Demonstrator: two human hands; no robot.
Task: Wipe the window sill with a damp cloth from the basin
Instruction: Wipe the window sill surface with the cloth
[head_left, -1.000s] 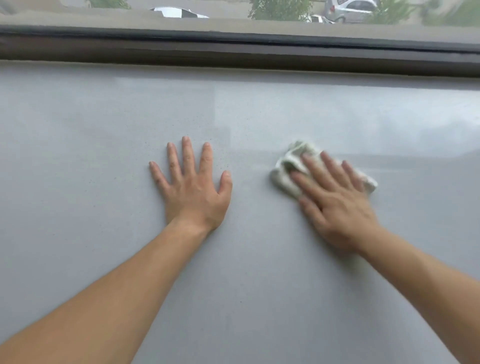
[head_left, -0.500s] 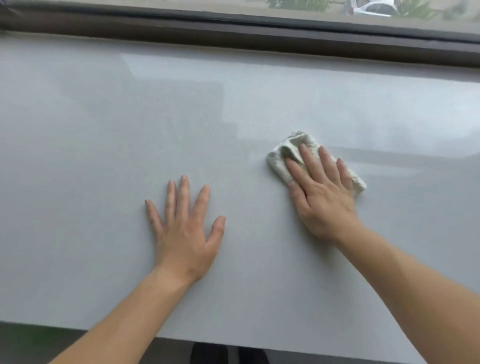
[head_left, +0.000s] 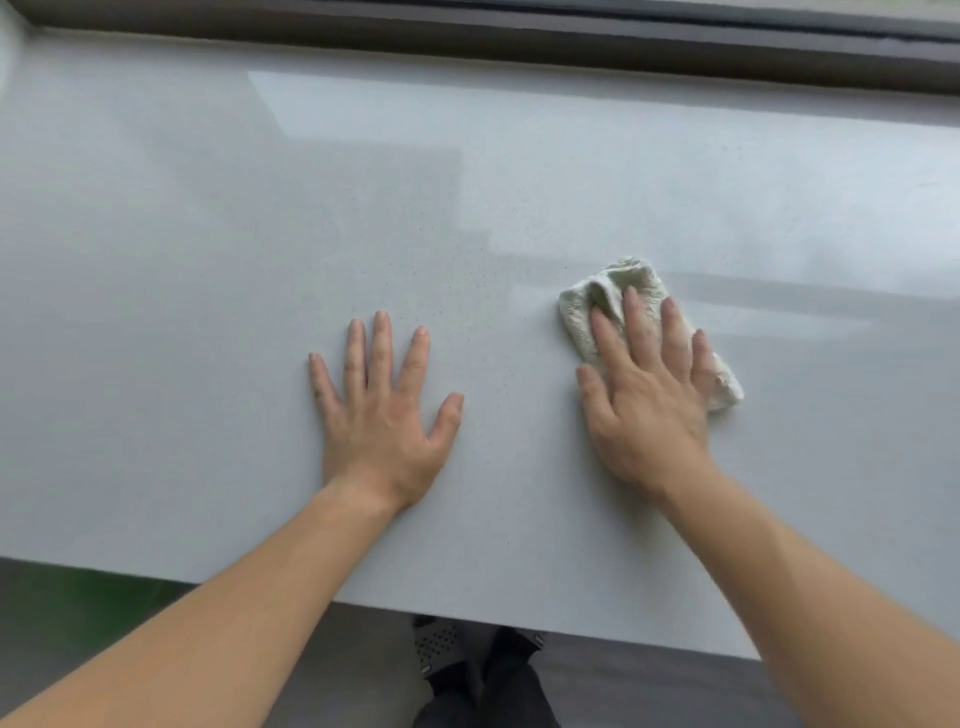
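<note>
My right hand (head_left: 649, 410) presses flat, fingers spread, on the cloth (head_left: 613, 306) to wipe the sill (head_left: 208, 234), while my left hand (head_left: 382, 415), open and empty, braces me.

The cloth (head_left: 631, 306) is a small, off-white, nubbly terry rag, bunched and folded into a rough oblong. It lies flat on the window sill (head_left: 260, 234) right of the frame's centre, running diagonally from upper left to lower right, with a raised crease at its upper end. Much of its middle is covered. The window sill is a broad, glossy, pale grey slab with fine dark speckles, filling most of the frame; a faint streak stretches rightward from the cloth.
</note>
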